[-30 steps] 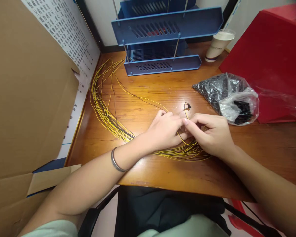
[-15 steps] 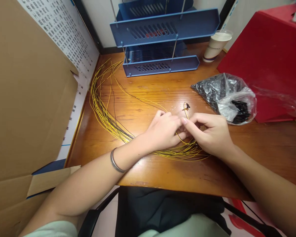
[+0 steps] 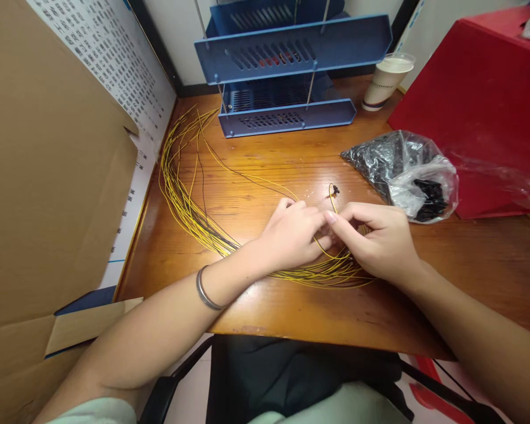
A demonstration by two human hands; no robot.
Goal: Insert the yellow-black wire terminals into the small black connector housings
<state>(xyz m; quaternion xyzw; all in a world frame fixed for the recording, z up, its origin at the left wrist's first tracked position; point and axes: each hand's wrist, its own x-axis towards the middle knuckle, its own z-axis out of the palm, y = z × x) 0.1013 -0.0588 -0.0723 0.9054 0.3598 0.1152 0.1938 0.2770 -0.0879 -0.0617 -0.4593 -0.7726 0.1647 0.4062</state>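
Note:
A long bundle of thin yellow and black wires (image 3: 189,215) curves over the wooden desk and passes beneath my wrists. My left hand (image 3: 294,232) is closed on a wire, which leaves it toward the back left; its fingertips are partly hidden. Touching it, my right hand (image 3: 373,235) pinches the wire between thumb and forefinger. Beyond the fingers a short yellow wire end loops up to a small black connector piece (image 3: 335,189) above the desk. What lies between the fingertips is too small to make out.
A clear plastic bag of small black parts (image 3: 401,174) lies right of my hands, against a red box (image 3: 477,118). Behind are a blue file rack (image 3: 287,118) and a paper cup (image 3: 386,82). Cardboard (image 3: 48,176) stands at the left.
Both hands keep the same grip and position. Only the view has shifted very slightly.

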